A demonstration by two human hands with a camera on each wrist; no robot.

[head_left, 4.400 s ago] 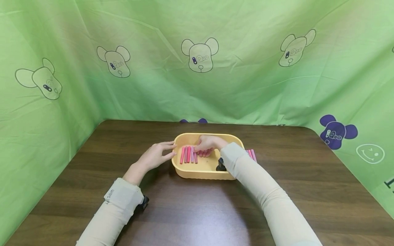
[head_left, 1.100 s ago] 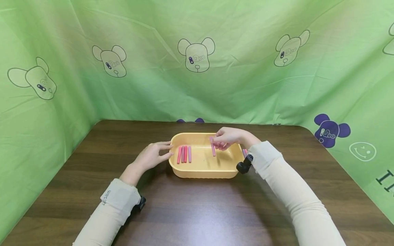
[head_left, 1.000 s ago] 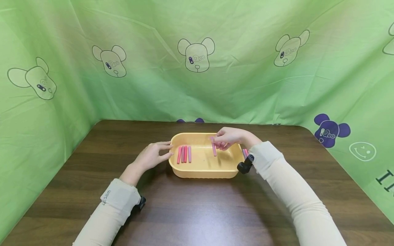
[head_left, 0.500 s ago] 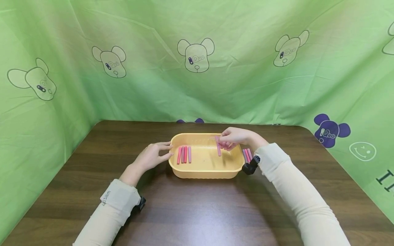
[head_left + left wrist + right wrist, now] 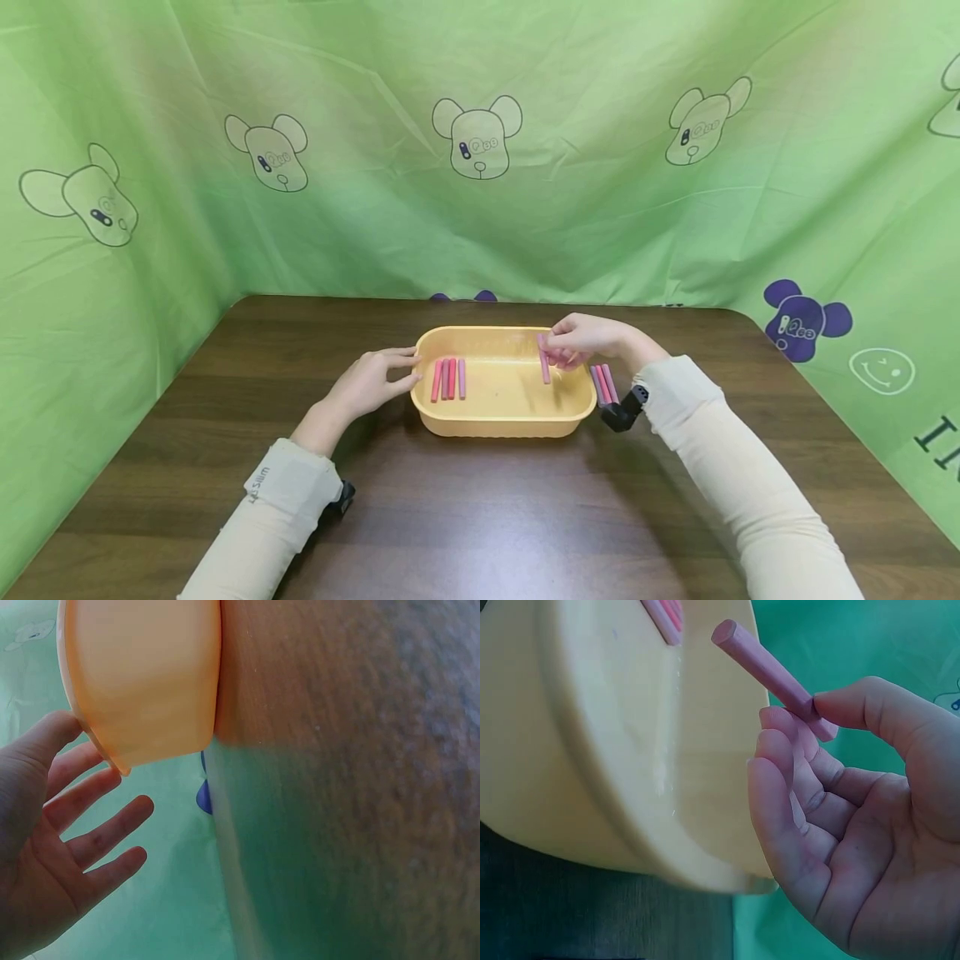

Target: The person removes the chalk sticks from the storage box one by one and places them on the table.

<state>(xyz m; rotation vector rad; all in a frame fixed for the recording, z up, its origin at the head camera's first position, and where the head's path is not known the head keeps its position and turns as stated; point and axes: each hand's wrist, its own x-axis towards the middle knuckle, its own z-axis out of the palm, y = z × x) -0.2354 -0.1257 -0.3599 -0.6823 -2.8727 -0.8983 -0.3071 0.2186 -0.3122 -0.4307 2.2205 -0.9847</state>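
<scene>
In the head view, a yellow plastic tub (image 5: 487, 427) stands on the table. Inside, at its left end, lies a row of several pink and purple chalk-like sticks (image 5: 452, 380). My left hand (image 5: 367, 382) touches the tub's left rim, fingers mostly straight; the left wrist view shows its thumb and fingers at the rim (image 5: 94, 739). My right hand (image 5: 585, 337) is over the tub's right end, pinching a pink chalk stick (image 5: 769, 671) between thumb and fingertips. That stick is tilted and held clear of the tub's floor.
More pink and purple sticks (image 5: 604, 384) lie side by side on the dark wooden table (image 5: 465, 517), just outside the tub's right end. A green printed cloth (image 5: 480, 233) hangs behind and beside the table. Black wrist cameras sit under both cuffs.
My right hand took a stick from the right end of the row, lifted it, and carried it rightward across the tub. The left hand has stayed at the rim.
</scene>
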